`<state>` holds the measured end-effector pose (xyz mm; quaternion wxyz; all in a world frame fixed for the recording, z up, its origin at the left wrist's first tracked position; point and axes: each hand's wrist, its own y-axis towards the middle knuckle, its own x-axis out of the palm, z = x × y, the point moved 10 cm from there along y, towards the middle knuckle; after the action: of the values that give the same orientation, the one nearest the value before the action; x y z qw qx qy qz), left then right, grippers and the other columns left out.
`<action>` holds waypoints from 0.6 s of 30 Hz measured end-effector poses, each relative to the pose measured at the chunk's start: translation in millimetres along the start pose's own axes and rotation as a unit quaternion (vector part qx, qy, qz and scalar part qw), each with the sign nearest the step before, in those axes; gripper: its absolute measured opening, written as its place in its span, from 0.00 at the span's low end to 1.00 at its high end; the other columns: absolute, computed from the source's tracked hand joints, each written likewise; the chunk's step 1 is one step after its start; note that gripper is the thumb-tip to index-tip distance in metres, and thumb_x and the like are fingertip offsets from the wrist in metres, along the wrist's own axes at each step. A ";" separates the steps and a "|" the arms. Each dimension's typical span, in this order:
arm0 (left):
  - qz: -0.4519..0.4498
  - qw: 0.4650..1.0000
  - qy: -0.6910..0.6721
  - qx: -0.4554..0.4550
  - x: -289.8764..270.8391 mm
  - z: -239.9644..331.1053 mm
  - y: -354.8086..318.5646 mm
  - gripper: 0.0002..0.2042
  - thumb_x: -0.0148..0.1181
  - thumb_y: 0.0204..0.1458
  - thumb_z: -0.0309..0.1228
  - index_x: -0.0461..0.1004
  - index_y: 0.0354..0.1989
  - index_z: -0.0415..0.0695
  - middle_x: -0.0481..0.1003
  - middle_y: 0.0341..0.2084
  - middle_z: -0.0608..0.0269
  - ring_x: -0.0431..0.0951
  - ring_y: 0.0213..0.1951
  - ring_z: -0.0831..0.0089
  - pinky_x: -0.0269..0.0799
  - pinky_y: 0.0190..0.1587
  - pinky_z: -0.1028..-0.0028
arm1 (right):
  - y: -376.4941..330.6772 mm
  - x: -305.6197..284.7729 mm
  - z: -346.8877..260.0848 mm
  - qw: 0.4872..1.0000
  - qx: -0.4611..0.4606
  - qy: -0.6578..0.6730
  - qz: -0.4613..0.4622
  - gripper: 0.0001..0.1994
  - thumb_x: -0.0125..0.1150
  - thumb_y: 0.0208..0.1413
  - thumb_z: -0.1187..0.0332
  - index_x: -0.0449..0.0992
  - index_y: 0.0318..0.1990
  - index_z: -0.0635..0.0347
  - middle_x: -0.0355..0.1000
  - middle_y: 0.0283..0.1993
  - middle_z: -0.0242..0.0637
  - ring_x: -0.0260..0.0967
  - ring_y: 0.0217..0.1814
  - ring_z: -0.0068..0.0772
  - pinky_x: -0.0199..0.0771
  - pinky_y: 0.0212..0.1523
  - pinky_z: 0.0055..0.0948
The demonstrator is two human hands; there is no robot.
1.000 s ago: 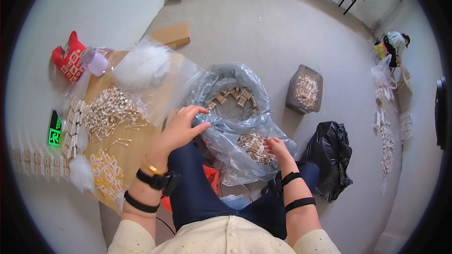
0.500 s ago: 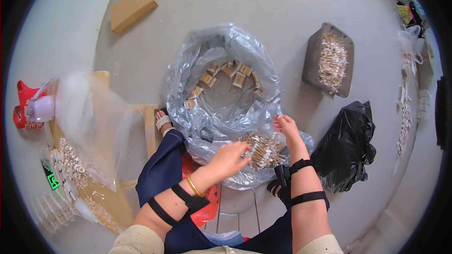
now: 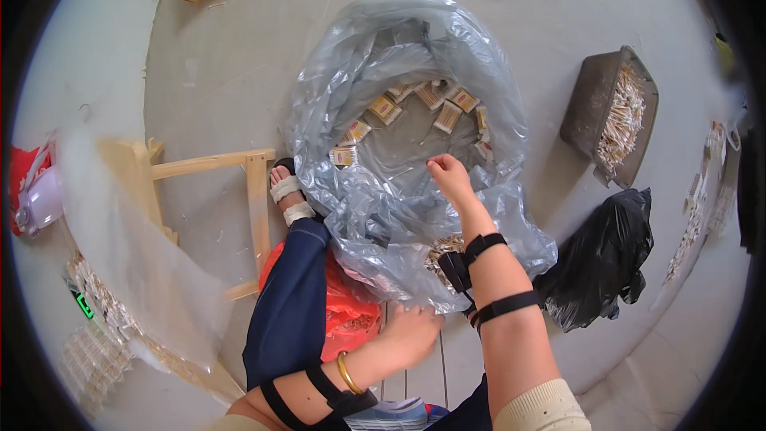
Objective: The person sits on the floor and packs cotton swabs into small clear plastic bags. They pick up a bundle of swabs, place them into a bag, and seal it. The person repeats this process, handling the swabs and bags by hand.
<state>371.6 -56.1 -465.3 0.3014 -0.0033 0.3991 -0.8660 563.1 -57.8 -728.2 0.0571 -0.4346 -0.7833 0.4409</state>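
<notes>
A large clear plastic bag [image 3: 495,96] stands with its mouth rolled wide before me. Small packs of cotton swabs [image 3: 386,110] lie around its inside. Over the bag's mouth is my right hand [image 3: 452,179], its fingertips pinched together. A thin white-tipped stick [image 3: 405,170], like a cotton swab, shows just left of them; whether they grip it is unclear. My left hand [image 3: 411,337] is lower, fingers curled at the bag's near edge; what they hold is hidden. A heap of loose cotton swabs [image 3: 444,252] rests in the near fold, partly behind my right forearm.
A grey bin [image 3: 586,112] of loose swabs stands at the right, with a black plastic bag [image 3: 602,263] nearer me. At the left are a wooden stool frame [image 3: 257,199], a clear plastic sheet [image 3: 136,247] and a lilac container [image 3: 40,201]. A red bag [image 3: 347,315] sits beneath my left arm.
My right hand has gone up and left, from beside the swab heap to over the bag's mouth. The left hand has drawn back toward me from the heap. The view has shifted.
</notes>
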 end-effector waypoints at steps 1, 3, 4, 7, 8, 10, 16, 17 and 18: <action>-0.013 1.000 -0.024 0.003 -0.6 2.5 -0.7 0.20 0.63 0.48 0.35 0.72 0.50 0.43 0.72 0.45 0.56 0.73 0.49 0.58 0.66 0.48 0.57 | 11.1 4.6 -6.1 0.999 -0.007 -0.034 0.014 0.13 0.61 0.55 0.62 0.79 0.39 0.63 0.78 0.39 0.43 0.76 0.41 0.39 0.75 0.45 0.34; -0.013 0.999 -0.050 0.003 6.5 5.1 -1.8 0.21 0.62 0.48 0.35 0.71 0.51 0.43 0.72 0.47 0.55 0.73 0.50 0.58 0.67 0.48 0.56 | 31.5 21.6 -28.1 0.994 -0.026 -0.101 0.032 0.12 0.62 0.52 0.63 0.79 0.37 0.63 0.78 0.39 0.45 0.76 0.42 0.44 0.75 0.47 0.39; 0.017 0.998 -0.060 0.010 5.1 8.4 -5.5 0.20 0.61 0.49 0.34 0.72 0.50 0.43 0.72 0.46 0.56 0.73 0.49 0.58 0.67 0.48 0.55 | 43.0 32.8 -40.4 0.991 -0.037 -0.125 0.036 0.12 0.63 0.52 0.62 0.79 0.38 0.62 0.78 0.40 0.46 0.75 0.44 0.46 0.74 0.48 0.40; -0.031 0.996 -0.073 0.038 -5.8 16.5 -9.9 0.19 0.60 0.51 0.36 0.72 0.50 0.41 0.72 0.43 0.57 0.73 0.50 0.60 0.67 0.50 0.52 | 75.9 54.0 -65.0 0.974 -0.085 -0.195 0.082 0.14 0.64 0.50 0.61 0.79 0.41 0.59 0.76 0.44 0.45 0.72 0.50 0.49 0.72 0.51 0.44; -0.014 0.995 -0.085 0.045 -6.5 13.1 -9.4 0.19 0.60 0.51 0.36 0.73 0.50 0.41 0.72 0.44 0.57 0.73 0.50 0.60 0.67 0.50 0.52 | 85.0 61.1 -73.7 0.963 -0.120 -0.217 0.110 0.15 0.65 0.50 0.60 0.78 0.42 0.59 0.75 0.45 0.44 0.71 0.51 0.49 0.72 0.51 0.44; 0.018 0.993 -0.104 0.058 -1.7 6.5 -12.2 0.19 0.60 0.52 0.38 0.73 0.49 0.42 0.72 0.44 0.57 0.72 0.51 0.60 0.67 0.51 0.52 | 97.2 70.0 -86.4 0.945 -0.144 -0.251 0.153 0.17 0.66 0.49 0.59 0.77 0.44 0.57 0.73 0.47 0.43 0.68 0.53 0.49 0.70 0.53 0.45; 0.017 0.987 -0.157 0.025 -8.6 -14.5 -18.7 0.20 0.61 0.52 0.39 0.71 0.49 0.39 0.70 0.47 0.54 0.71 0.51 0.59 0.67 0.52 0.53 | 107.5 93.3 -103.2 0.904 -0.090 -0.347 0.234 0.20 0.70 0.46 0.57 0.74 0.44 0.56 0.70 0.48 0.41 0.66 0.54 0.47 0.69 0.53 0.44; 0.019 0.987 -0.159 0.024 -12.0 -14.3 -20.0 0.21 0.61 0.52 0.39 0.70 0.50 0.39 0.70 0.47 0.54 0.72 0.51 0.59 0.67 0.51 0.53 | 108.2 93.9 -99.2 0.906 -0.085 -0.350 0.223 0.21 0.70 0.45 0.57 0.74 0.44 0.57 0.70 0.48 0.41 0.66 0.54 0.48 0.70 0.52 0.44; 0.030 0.990 -0.137 0.025 -15.7 -14.0 -20.6 0.21 0.61 0.52 0.39 0.70 0.51 0.39 0.70 0.47 0.54 0.72 0.51 0.59 0.67 0.51 0.53 | 108.0 93.9 -95.2 0.907 -0.080 -0.353 0.214 0.21 0.71 0.44 0.57 0.74 0.43 0.58 0.70 0.48 0.41 0.66 0.54 0.48 0.70 0.52 0.44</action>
<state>370.3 -28.0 -456.9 0.3788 -0.1026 0.3317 -0.8579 618.3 97.1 -778.1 -0.3541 -0.4106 -0.6733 0.5027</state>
